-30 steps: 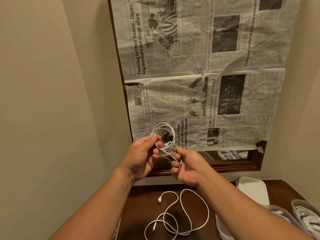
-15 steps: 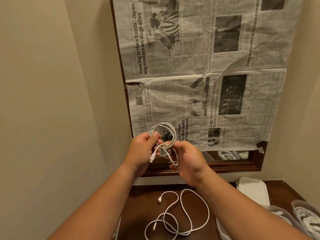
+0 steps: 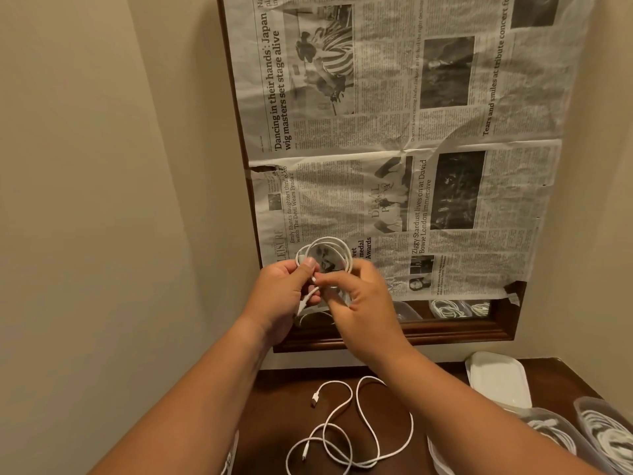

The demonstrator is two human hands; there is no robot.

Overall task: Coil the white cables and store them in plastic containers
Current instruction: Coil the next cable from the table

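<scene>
Fingers of your left hand pinch the nearly finished white cable coil, raised at centre; your right hand grips its tail. One loose white cable lies uncoiled on the desk at 6 o'clock; filled plastic containers sit at 4 o'clock.

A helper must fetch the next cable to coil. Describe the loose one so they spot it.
Find the wooden table under the newspaper-covered frame. On its middle sprawls a white cable in loose loops, uncoiled and unboxed, unlike those in the containers at right.
</scene>
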